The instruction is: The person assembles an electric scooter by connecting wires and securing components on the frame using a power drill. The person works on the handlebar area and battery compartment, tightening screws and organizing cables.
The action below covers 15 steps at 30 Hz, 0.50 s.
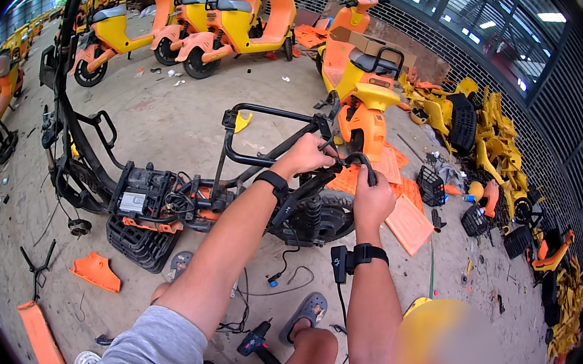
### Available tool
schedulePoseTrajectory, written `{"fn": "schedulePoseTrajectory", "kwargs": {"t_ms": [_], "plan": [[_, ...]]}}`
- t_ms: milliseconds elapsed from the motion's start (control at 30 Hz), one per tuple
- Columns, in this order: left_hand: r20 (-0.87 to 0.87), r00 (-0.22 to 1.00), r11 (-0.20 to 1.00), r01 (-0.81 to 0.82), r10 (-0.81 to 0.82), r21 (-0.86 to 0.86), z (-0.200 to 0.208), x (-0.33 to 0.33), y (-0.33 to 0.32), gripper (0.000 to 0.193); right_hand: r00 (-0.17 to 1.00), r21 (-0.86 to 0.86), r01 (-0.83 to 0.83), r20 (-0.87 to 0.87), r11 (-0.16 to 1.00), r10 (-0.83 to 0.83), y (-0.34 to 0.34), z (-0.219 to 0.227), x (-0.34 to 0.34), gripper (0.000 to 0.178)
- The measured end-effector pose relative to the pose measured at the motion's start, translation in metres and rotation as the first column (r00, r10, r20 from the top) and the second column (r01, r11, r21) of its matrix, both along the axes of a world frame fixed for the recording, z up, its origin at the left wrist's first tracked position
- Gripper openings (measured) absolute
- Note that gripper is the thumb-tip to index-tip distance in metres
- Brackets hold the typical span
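Observation:
A stripped scooter frame (265, 161) of black tubes stands before me, its rear wheel (336, 219) and coil shock absorber (312, 216) showing below my hands. At the tail end of the frame, my left hand (305, 155) is closed, fingertips pinched at a small dark part I cannot make out. Just right of it, my right hand (375, 199) is wrapped round one end of a black curved handle-like piece (361, 159). The other end of that piece reaches the frame's tail near my left fingers. Both wrists wear black straps.
A cordless drill (256, 339) lies on the floor by my feet, near loose cables (244, 298). Orange panels (408, 223) lie behind the rear wheel. Whole yellow-orange scooters (237, 27) stand at the back. Yellow body parts (494, 146) are heaped along the right wall.

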<state>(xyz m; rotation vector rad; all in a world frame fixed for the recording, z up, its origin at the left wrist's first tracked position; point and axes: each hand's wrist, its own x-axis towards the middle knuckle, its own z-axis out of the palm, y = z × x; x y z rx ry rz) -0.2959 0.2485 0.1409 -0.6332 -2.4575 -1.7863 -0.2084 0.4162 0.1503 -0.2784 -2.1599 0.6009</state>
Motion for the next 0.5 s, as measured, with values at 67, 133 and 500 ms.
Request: {"fn": "schedulePoseTrajectory", "kwargs": {"t_ms": [67,133,500], "plan": [[0.027,0.999,1.000,-0.022,0.023,-0.020,0.0011,0.0004,0.0006,0.027,1.000,-0.031,-0.013,0.003,0.999,0.013,0.0000,0.0004,0.0005,0.035],[0.039,0.998,0.999,-0.048,0.048,-0.007,0.0030,0.0034,0.0027,0.026,1.000,-0.048,-0.018,0.003,0.999,0.018,0.0007,-0.0010,0.0003,0.037],[0.046,0.997,0.996,-0.062,0.066,-0.070,0.0038,0.0012,0.0021,0.024,1.000,0.002,0.007,-0.014,1.000,-0.007,0.0030,-0.0045,-0.0029,0.032]]}}
